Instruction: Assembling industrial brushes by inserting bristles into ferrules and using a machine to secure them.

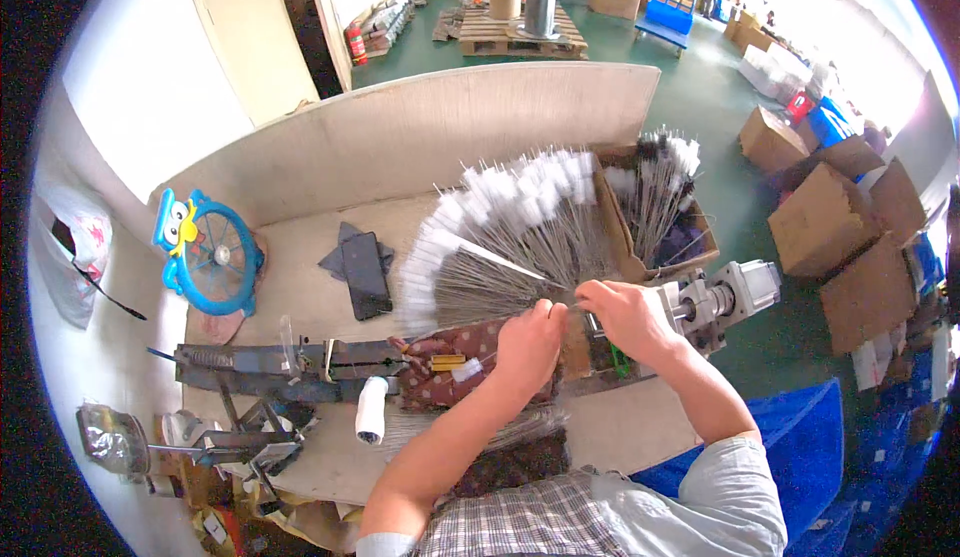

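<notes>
A fan of thin wire brushes with white tufted tips (pixel 500 232) spreads across the pale worktable (pixel 300 257). My left hand (pixel 530 342) pinches the gathered wire stems near where they meet. My right hand (pixel 625 317) grips the same stems just to the right, beside a small metal machine with a motor (pixel 725 297). Both hands rest over a dark patterned cloth (pixel 450 372). More wire stems lie under my left forearm.
A cardboard box (pixel 700 247) of more brushes stands to the right. A black phone (pixel 365 272), a blue toy fan (pixel 210 252), a white spool (pixel 371 409) and a dark metal tool (pixel 270 367) lie at left. Cartons are stacked on the green floor.
</notes>
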Motion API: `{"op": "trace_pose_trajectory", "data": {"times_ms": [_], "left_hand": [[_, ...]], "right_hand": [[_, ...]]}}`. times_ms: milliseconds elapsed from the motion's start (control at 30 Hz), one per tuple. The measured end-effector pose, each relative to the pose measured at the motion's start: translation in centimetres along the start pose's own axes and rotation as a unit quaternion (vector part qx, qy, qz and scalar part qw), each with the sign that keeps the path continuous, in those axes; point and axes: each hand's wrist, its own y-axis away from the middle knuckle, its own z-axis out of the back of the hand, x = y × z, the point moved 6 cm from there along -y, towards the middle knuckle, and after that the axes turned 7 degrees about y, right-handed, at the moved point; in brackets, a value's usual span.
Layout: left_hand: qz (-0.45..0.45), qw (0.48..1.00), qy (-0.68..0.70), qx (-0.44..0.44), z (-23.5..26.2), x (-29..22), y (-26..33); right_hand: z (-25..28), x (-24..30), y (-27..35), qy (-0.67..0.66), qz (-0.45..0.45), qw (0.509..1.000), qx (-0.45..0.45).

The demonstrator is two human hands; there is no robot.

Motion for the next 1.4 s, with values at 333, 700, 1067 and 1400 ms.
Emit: {"op": "trace_pose_trajectory", "data": {"times_ms": [333, 700, 1067, 1400], "left_hand": [[-0.009, 0.998, -0.029, -0.052, 6.0, 1.1, 6.8], [0.387, 0.763, 0.448, -0.261, 9.4, 7.9, 20.8], [0.418, 0.848, 0.311, -0.101, 6.9, 9.6, 17.3], [0.346, 0.739, 0.539, -0.21, 4.7, 9.7, 16.4]], "right_hand": [[-2.4, 5.5, -2.1, -0.042, 0.217, 0.973, 0.069], [-11.6, 14.1, -5.4, -0.059, 0.27, 0.961, -0.017], [-12.2, 15.5, -5.9, 0.011, 0.221, 0.97, 0.099], [-7.0, 14.6, -3.3, -0.019, 0.231, 0.973, -0.006]]}}
